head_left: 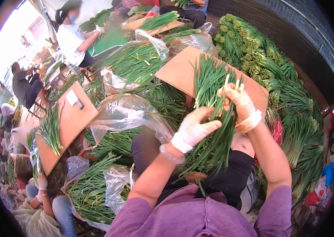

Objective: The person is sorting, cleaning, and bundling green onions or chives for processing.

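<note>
In white gloves, both my hands are above my lap. My right hand [238, 103] is closed around a small bunch of chives [225, 136], gripping it near the pale stem ends, which stick up past the fingers. The long green leaves hang down toward my lap. My left hand [195, 128] is beside the bunch, its thumb and forefinger apart against the leaves; its other fingers are partly hidden. Just beyond my hands, a pile of chives [208, 79] lies on a tilted wooden board [176, 73].
Bundled chives [250, 47] are heaped along the wall at right. Loose chives and clear plastic bags [125, 112] spread to the left. Another board [74, 122] holds chives and a cleaver [74, 98]. A co-worker's gloved hand [42, 181] is at lower left; other people sit farther back.
</note>
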Motion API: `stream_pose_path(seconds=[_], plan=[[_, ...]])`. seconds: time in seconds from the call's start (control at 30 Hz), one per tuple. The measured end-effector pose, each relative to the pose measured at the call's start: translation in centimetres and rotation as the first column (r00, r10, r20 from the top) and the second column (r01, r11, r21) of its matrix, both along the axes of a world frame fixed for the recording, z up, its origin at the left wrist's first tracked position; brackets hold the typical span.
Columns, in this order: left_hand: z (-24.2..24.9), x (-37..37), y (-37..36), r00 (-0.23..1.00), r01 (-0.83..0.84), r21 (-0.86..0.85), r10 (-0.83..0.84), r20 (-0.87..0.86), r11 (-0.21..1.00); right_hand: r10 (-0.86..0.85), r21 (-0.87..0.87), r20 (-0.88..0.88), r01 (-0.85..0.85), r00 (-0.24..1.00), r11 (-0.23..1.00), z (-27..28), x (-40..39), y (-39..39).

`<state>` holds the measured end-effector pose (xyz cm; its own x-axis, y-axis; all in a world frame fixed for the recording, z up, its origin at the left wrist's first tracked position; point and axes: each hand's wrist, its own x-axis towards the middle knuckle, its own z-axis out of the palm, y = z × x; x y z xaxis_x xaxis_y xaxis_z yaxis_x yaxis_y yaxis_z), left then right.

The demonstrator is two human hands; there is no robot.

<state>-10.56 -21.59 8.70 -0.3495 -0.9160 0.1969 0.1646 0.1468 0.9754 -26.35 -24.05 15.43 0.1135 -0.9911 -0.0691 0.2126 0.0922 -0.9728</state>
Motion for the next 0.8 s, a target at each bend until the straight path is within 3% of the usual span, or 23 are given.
stream_pose_path(seconds=[0.03,0.07,0.17,0.23,0.3,0.33,0.43,0.47,0.57,0.6,0.63,0.8], plan=[[-0.4,-0.5,0.4,0.987,0.122,0.214,-0.096,-0.128,0.969,0.021,-0.013,0.033,-0.021,0.999,1.000,-0.3,0.5,0.3],[-0.7,-0.4,0.8,0.983,0.126,0.260,-0.086,-0.162,0.957,0.125,-0.044,0.036,-0.123,0.991,0.991,-1.5,-0.3,-0.1],[-3.0,-1.0,1.6,0.981,0.034,0.293,0.025,-0.194,0.956,0.221,-0.037,0.004,-0.220,0.975,0.975,-1.5,0.1,0.6],[-3.1,-0.8,2.0,0.981,0.007,0.257,0.043,-0.190,0.966,0.249,-0.060,-0.067,-0.253,0.966,0.966,-2.8,-0.1,0.4],[-4.1,-0.4,1.6,0.986,-0.154,-0.022,0.153,-0.061,0.988,0.243,-0.229,-0.299,-0.316,0.923,0.921,-3.3,-0.2,0.2],[-4.4,-0.2,1.3,0.965,-0.238,-0.265,0.258,0.043,0.935,0.255,-0.258,-0.318,-0.342,0.913,0.904,-3.3,-0.2,0.2],[-4.8,0.5,1.4,0.969,-0.227,-0.149,0.239,0.061,0.962,0.227,-0.284,-0.350,-0.334,0.909,0.899,-3.5,-0.3,0.2],[-4.8,0.5,1.6,0.972,-0.230,0.002,0.230,-0.050,0.973,0.229,-0.282,-0.350,-0.335,0.908,0.899,-3.3,-0.4,0.5],[-4.1,0.4,1.8,0.972,-0.224,0.038,0.226,-0.059,0.974,0.184,-0.157,-0.362,-0.254,0.914,0.954,-2.9,-0.7,1.1],[-4.1,0.4,1.7,0.988,-0.155,0.025,0.155,-0.020,0.988,0.192,-0.129,-0.321,-0.243,0.927,0.961,-3.3,-0.7,1.0],[-3.9,0.1,1.8,0.989,-0.143,-0.095,0.145,0.010,0.985,0.199,-0.100,-0.280,-0.235,0.939,0.967,-3.5,-0.6,1.0],[-3.6,0.2,1.9,0.993,-0.051,0.027,0.048,0.112,0.998,0.281,-0.008,-0.119,-0.284,0.952,0.959,-3.4,-0.4,1.7]])
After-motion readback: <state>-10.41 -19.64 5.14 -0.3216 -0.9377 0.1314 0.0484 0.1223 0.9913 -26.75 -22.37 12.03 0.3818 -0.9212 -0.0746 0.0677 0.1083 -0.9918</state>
